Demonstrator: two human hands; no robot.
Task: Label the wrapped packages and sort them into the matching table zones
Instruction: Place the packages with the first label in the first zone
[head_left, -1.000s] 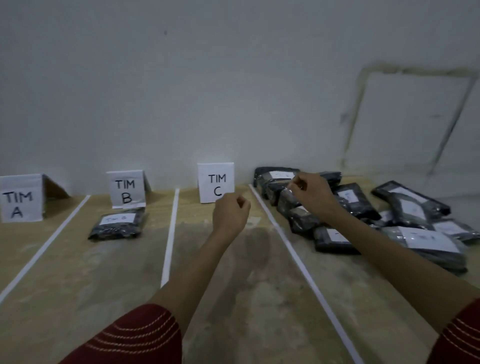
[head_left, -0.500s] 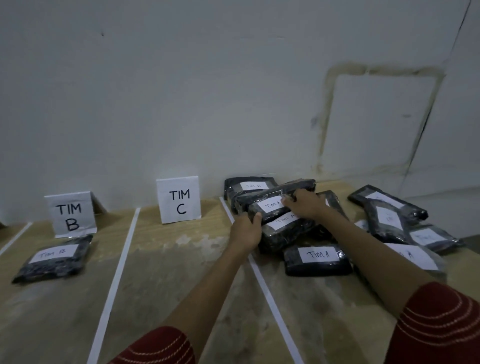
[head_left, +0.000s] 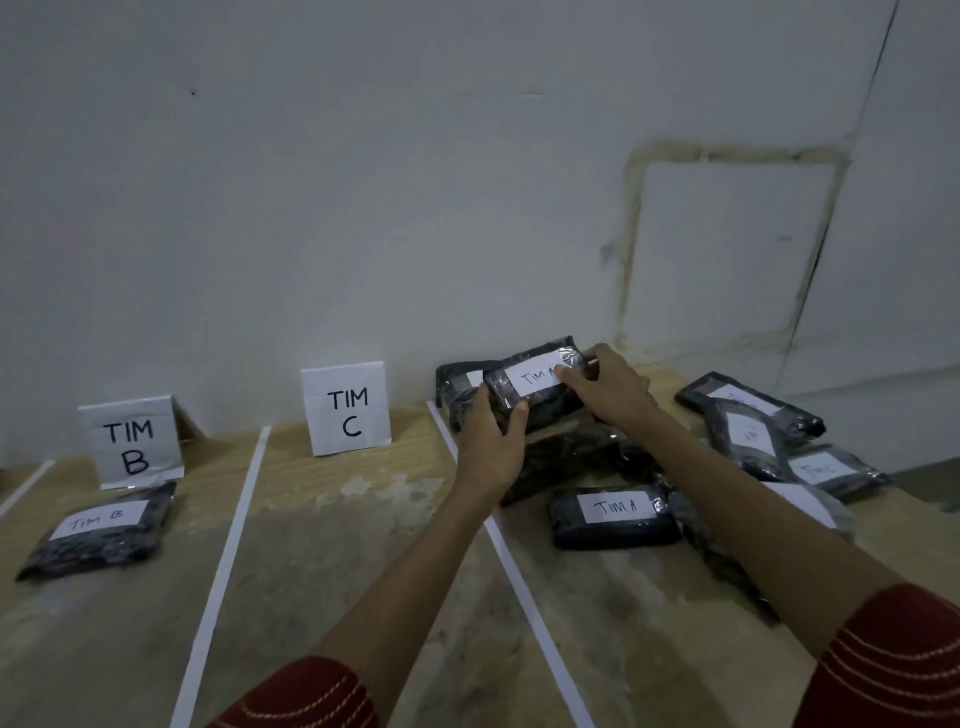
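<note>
TIM B sign (head_left: 132, 444), TIM C sign (head_left: 349, 410), TIM A package (head_left: 613, 517).

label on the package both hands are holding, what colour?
White paper label with black handwritten text, on the black wrapped package; head view shows it.

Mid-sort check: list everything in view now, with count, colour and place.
Table: one, tan, wooden.
Tape lines: three, white, across the table.
Signs: two, white, TIM B sign, TIM C sign, by the wall.
TIM B package: one, black, before the TIM B sign.
Pile packages: several, black, white labels, right of the tape lines; count unclear.
Held package: one, black, TIM A label, atop the pile.
Left hand, right hand: two, red-sleeved, gripping the held package.
</note>
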